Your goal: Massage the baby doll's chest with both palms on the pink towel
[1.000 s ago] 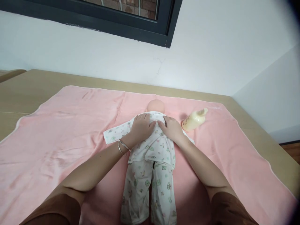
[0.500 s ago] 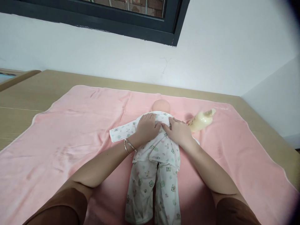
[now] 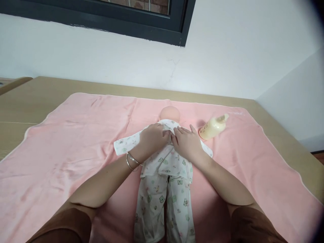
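Note:
A baby doll lies on a pink blanket (image 3: 83,135), its bald head (image 3: 169,113) pointing away from me; no face shows. It wears a white printed top (image 3: 174,165) and matching trousers (image 3: 151,202). On the upper part of the top rests my left hand (image 3: 153,138), flat and open, with bangles at the wrist; its fingertips are partly hidden. Close beside it, my right hand (image 3: 187,141) lies open with fingers spread on the cloth. The two thumbs nearly meet at the middle. Both sleeves stretch out sideways from under my hands.
A pale yellow pump bottle (image 3: 214,127) lies tilted on the blanket, just right of my right hand. Under the blanket is a wooden table (image 3: 58,87), its back edge against a white wall (image 3: 215,60). A dark window frame (image 3: 174,37) is above.
My right hand's fingers have spread and shifted up slightly, while my left hand has turned a little inward on the top. The whole view has moved slightly.

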The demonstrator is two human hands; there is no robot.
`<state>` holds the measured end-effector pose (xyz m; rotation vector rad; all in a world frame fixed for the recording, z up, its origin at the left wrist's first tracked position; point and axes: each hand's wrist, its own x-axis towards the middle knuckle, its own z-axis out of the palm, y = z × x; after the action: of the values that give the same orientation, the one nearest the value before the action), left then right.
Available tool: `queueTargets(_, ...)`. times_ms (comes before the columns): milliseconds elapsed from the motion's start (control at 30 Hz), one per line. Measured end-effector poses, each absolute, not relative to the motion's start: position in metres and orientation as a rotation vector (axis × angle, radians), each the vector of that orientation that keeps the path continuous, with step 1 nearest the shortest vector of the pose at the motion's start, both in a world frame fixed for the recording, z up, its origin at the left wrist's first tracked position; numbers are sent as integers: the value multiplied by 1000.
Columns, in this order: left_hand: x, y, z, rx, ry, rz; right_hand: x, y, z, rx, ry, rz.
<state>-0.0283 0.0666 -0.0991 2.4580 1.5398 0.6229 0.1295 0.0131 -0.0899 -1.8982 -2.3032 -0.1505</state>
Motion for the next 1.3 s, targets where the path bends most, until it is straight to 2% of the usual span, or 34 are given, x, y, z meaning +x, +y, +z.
queueTargets(233,-23,85,-125,2474,1545,675,148,40,-93,-1988,-2249,135)
queueTargets(800,-23,83,-129,2472,1527,727,148,38,-102,-1935,-2198,107)
queueTargets(1033,-21,81,-123,2489,1566,636,147,43,-96,-1965,-2206,127)
queueTargets(1133,-22,77,-118,2557,1556,614,141,36,-92,-1941,-2253,82)
queueTargets(1300,-24,57,-100,2838,1463,500,129,-1,-84,-1856,-2494,-179)
